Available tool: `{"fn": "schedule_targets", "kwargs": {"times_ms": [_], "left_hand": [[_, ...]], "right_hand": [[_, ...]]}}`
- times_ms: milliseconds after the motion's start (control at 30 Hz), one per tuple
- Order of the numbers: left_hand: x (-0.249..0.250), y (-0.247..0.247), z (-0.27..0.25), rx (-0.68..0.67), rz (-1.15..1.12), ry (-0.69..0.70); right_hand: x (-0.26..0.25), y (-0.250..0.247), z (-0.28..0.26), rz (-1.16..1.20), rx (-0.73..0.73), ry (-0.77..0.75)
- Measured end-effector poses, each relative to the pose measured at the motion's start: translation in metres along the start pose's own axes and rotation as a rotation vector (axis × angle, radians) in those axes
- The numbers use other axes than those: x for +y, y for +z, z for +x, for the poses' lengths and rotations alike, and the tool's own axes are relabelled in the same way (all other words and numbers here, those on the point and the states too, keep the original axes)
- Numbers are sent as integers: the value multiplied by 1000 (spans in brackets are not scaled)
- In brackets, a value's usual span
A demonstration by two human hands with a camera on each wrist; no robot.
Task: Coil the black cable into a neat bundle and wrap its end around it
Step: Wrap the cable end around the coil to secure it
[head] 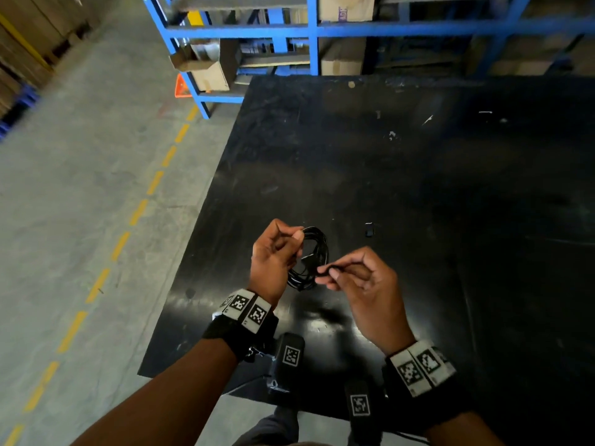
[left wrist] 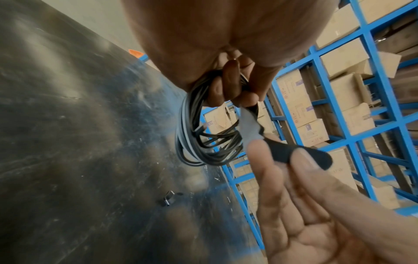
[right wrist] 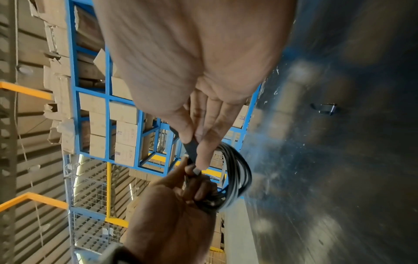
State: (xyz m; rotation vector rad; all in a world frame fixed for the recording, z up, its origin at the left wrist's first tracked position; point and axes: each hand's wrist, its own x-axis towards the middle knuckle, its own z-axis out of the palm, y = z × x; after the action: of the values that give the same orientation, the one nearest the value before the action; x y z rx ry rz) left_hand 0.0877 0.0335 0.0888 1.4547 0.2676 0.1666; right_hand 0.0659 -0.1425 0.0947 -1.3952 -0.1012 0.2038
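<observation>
Head view shows the left hand (head: 273,255) curled round one side of the black cable (head: 314,257), keeping its loops stacked as a small ring held above the dark, scuffed table (head: 418,175) so the free side stays reachable. The right hand (head: 360,278) pinches a flat, matte, fabric-like strap (left wrist: 291,151) between thumb and forefinger, drawn taut away from the coil, likely ready to wrap round it. The cable looks thin, smooth and slightly glossy. A small dark clip-like piece (head: 369,229) lies on the table beyond the hands. Blue shelves (head: 289,30) with cardboard boxes stand behind.
</observation>
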Motion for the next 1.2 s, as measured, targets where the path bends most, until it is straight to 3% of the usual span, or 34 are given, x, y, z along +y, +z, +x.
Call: {"fn": "schedule_targets", "kwargs": {"times_ms": [467,733,867,1033,1200], "left_hand": [[16,23,-2,-53,16,95],[21,40,-6,-109,-25,94],[21,43,-7,-130,-37,95],[22,45,-6,-140,-45,101],[20,47,-8,-132,-79,43]], "right_hand": [[-2,7,25,-16,172,-141],[-4,12,24,-293,363,-418],[-7,9,24,-246,378,-409],[-7,10,21,-18,360,-328],[-12,9,19,21,366,-310]]}}
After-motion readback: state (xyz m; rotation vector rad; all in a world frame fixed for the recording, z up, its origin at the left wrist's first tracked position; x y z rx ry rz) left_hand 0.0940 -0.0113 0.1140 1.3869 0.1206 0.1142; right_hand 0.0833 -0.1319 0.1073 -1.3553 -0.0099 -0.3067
